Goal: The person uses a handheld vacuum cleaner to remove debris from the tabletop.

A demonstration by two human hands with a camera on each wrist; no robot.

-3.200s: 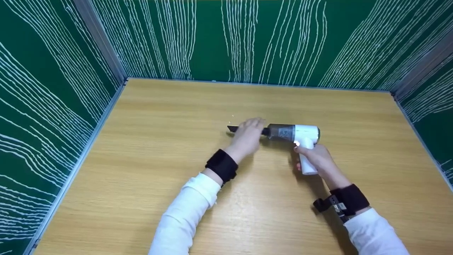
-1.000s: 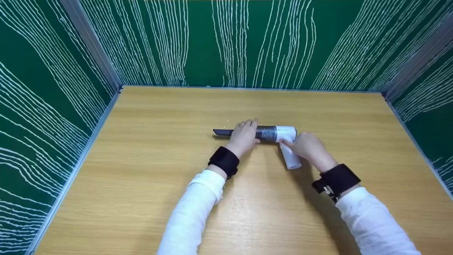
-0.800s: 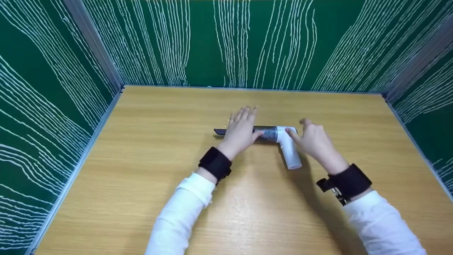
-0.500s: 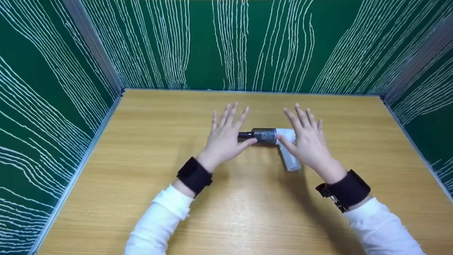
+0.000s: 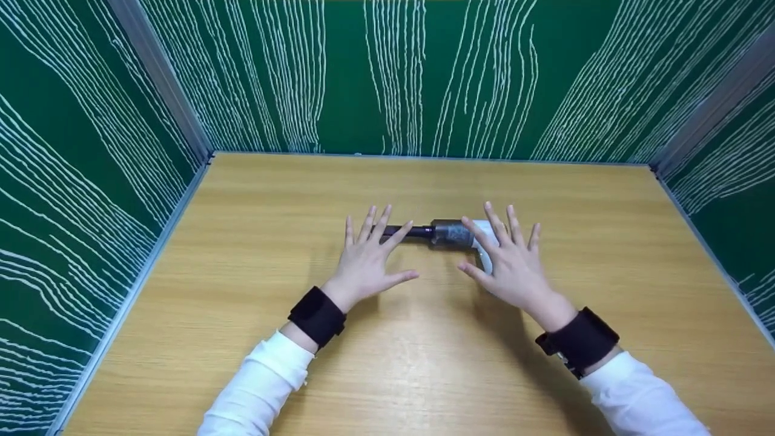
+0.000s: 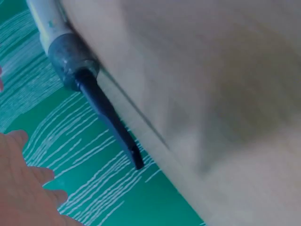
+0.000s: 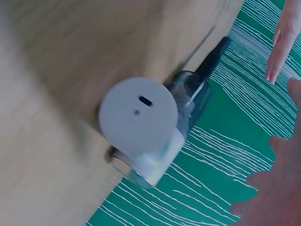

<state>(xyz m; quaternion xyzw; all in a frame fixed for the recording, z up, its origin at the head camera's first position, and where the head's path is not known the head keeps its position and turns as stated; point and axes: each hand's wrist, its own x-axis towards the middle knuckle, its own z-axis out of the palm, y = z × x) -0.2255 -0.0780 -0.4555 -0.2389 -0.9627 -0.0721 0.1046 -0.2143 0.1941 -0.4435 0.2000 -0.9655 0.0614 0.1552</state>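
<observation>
Head view: wooden table (image 5: 242, 339), green walls. Left hand (image 5: 365, 261), right hand (image 5: 511, 266) fingers spread, holding nothing. Handheld vacuum (image 5: 451, 234) lies just beyond fingertips.

Left wrist: nozzle (image 6: 109, 117) ahead of fingers.

Right wrist: vacuum handle end (image 7: 138, 120) faces camera. Risk: careless nudge rolls round body.

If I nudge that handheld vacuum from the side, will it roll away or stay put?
The white handheld vacuum with the dark clear canister lies on its side on the wooden table. Its round barrel might rock, but the handle sticking out sideways probably stops a roll. The thin black nozzle looks rigid, and would likely pivot it.
</observation>
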